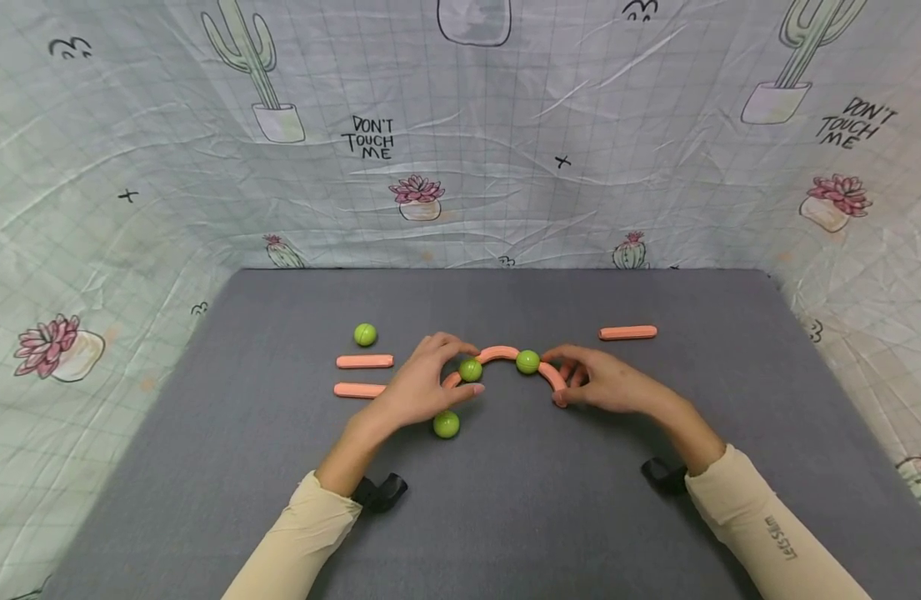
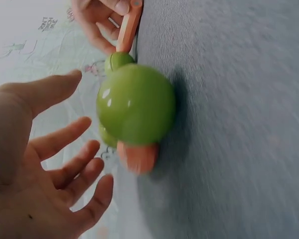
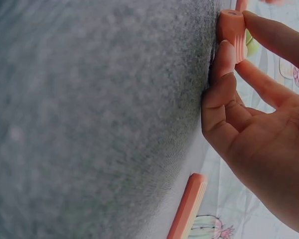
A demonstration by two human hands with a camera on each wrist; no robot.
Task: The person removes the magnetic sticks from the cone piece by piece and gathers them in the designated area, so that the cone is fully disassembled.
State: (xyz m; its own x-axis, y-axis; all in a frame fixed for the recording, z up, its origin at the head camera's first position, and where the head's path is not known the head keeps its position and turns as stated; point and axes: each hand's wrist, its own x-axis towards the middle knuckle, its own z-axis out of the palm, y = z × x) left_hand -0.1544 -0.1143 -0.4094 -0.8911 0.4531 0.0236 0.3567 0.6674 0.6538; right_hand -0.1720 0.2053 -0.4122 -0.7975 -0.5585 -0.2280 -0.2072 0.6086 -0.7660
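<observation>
On the grey surface (image 1: 505, 517), backed and flanked by creased cactus-print sheeting (image 1: 498, 108), an arched chain (image 1: 499, 353) of green balls (image 1: 528, 362) and curved orange pieces (image 1: 498, 353) lies between the left hand (image 1: 421, 379), fingers spread, and the right hand (image 1: 610, 382), pinching its end piece (image 1: 553, 377), with 3 straight orange sticks (image 1: 365, 362) and 1 loose green ball (image 1: 366, 335) apart.

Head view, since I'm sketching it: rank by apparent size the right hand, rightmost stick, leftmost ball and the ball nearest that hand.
1. Right hand
2. Rightmost stick
3. Leftmost ball and ball nearest that hand: look alike
</observation>
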